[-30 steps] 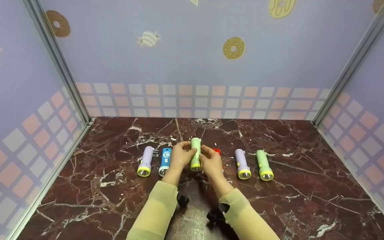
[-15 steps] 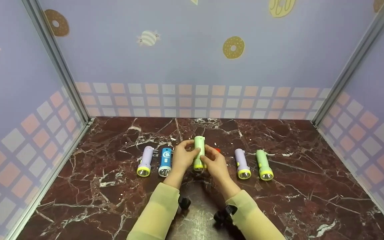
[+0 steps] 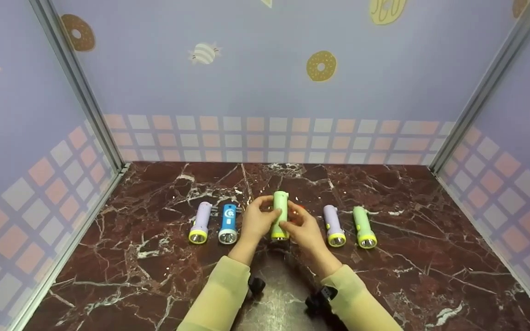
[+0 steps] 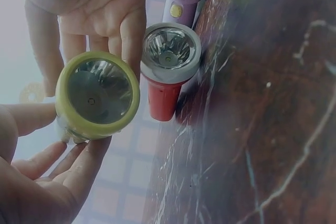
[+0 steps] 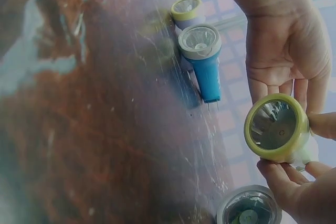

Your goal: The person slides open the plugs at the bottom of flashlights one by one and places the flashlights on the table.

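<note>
Both hands hold one green flashlight [image 3: 280, 214] with a yellow rim, lens end towards the person. The left hand [image 3: 259, 220] pinches it from the left with thumb and fingers, and the right hand [image 3: 305, 227] does the same from the right. In the left wrist view its round lens [image 4: 100, 92] faces the camera, raised off the table. A red flashlight [image 4: 165, 98] with a silver head stands close by; in the head view the right hand hides most of it. Left of the left hand lies a blue flashlight [image 3: 229, 223] with a white rim.
A purple flashlight [image 3: 201, 223] lies at the left end of the row. To the right lie another purple flashlight [image 3: 334, 225] and a second green one [image 3: 365, 227]. The dark red marble-look table [image 3: 430, 257] is bounded by patterned walls [image 3: 265, 92] on three sides.
Both hands have shifted a little to the right, carrying the green flashlight with them. The blue flashlight now shows in full. The other flashlights have not moved.
</note>
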Demonstrator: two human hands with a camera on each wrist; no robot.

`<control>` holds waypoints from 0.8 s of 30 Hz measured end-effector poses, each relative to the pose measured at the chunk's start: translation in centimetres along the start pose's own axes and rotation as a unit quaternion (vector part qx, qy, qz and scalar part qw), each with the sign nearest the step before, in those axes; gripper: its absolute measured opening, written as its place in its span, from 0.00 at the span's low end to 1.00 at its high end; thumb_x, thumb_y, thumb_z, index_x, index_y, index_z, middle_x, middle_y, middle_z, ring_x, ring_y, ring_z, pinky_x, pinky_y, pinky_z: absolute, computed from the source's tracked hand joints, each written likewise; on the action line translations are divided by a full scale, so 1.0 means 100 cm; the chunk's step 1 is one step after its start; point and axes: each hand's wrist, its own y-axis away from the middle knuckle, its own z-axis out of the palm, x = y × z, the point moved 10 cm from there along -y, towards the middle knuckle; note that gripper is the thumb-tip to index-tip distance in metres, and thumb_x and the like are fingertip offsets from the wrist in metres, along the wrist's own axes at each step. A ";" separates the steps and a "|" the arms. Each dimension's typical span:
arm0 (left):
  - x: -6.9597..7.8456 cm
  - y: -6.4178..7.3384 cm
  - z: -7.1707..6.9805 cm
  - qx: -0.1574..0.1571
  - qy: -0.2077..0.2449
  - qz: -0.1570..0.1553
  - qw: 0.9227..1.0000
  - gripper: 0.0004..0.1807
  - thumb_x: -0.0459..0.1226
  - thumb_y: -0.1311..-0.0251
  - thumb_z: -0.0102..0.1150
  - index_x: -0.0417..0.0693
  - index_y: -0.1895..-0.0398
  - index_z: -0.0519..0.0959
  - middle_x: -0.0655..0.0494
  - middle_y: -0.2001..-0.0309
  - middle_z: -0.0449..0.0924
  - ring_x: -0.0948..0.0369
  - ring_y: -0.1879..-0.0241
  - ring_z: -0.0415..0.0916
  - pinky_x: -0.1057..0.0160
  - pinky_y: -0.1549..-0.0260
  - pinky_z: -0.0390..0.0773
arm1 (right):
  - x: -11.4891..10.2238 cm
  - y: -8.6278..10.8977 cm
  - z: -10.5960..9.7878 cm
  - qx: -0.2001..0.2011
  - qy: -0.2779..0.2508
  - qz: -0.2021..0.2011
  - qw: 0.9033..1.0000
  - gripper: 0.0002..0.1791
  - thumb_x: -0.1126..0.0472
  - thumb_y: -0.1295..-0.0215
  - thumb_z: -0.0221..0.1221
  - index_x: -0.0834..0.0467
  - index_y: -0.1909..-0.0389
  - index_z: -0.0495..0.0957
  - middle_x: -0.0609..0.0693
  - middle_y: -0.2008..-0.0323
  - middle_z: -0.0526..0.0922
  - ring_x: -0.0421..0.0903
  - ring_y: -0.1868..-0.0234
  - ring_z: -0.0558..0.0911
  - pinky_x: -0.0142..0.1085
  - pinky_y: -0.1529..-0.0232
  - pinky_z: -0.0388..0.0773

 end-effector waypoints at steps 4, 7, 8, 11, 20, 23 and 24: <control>0.002 0.002 0.003 -0.012 0.009 0.009 1.000 0.24 0.31 0.43 0.70 0.33 0.43 0.80 0.35 0.48 0.85 0.44 0.53 0.87 0.55 0.53 0.87 | -0.001 0.002 -0.002 -0.011 0.000 -0.008 1.000 0.36 0.71 0.37 0.64 0.65 0.26 0.67 0.72 0.38 0.79 0.54 0.51 0.86 0.33 0.66 0.82; 0.004 0.004 0.003 -0.017 0.015 0.011 1.000 0.24 0.31 0.42 0.70 0.34 0.42 0.79 0.34 0.46 0.85 0.43 0.53 0.87 0.54 0.53 0.87 | -0.002 0.004 -0.002 -0.019 0.000 -0.013 1.000 0.37 0.71 0.37 0.64 0.64 0.26 0.66 0.72 0.38 0.78 0.56 0.48 0.86 0.34 0.65 0.83; 0.005 0.005 0.003 -0.017 0.015 0.013 1.000 0.24 0.31 0.42 0.70 0.34 0.42 0.79 0.35 0.46 0.85 0.43 0.53 0.87 0.55 0.53 0.87 | -0.003 0.005 -0.002 -0.021 -0.002 -0.014 1.000 0.38 0.71 0.37 0.64 0.64 0.26 0.65 0.72 0.38 0.78 0.56 0.48 0.86 0.33 0.64 0.83; 0.009 0.007 0.004 -0.016 0.015 0.017 1.000 0.24 0.31 0.43 0.70 0.36 0.42 0.80 0.35 0.45 0.85 0.43 0.53 0.87 0.55 0.54 0.87 | -0.005 0.007 -0.002 -0.028 -0.015 -0.021 0.999 0.39 0.73 0.37 0.64 0.65 0.24 0.63 0.73 0.38 0.78 0.58 0.47 0.86 0.32 0.62 0.84; 0.018 0.011 0.005 -0.016 0.027 0.040 0.999 0.24 0.31 0.42 0.71 0.38 0.41 0.79 0.39 0.43 0.83 0.43 0.50 0.87 0.53 0.53 0.88 | -0.015 0.011 -0.005 -0.030 -0.020 -0.054 0.998 0.42 0.75 0.40 0.66 0.68 0.25 0.61 0.74 0.41 0.79 0.67 0.43 0.83 0.36 0.51 0.86; 0.020 0.012 0.006 -0.016 0.031 0.049 0.998 0.24 0.30 0.43 0.71 0.38 0.42 0.79 0.39 0.43 0.83 0.44 0.52 0.87 0.54 0.55 0.88 | -0.015 0.011 -0.007 -0.025 -0.016 -0.056 0.998 0.42 0.75 0.41 0.67 0.67 0.25 0.62 0.73 0.41 0.80 0.66 0.42 0.83 0.35 0.49 0.86; 0.020 0.012 0.006 -0.016 0.031 0.051 0.998 0.24 0.30 0.43 0.71 0.38 0.42 0.79 0.39 0.43 0.83 0.44 0.53 0.87 0.54 0.56 0.88 | -0.015 0.011 -0.008 -0.024 -0.015 -0.057 0.998 0.42 0.75 0.42 0.67 0.67 0.25 0.63 0.73 0.41 0.80 0.65 0.42 0.83 0.35 0.48 0.85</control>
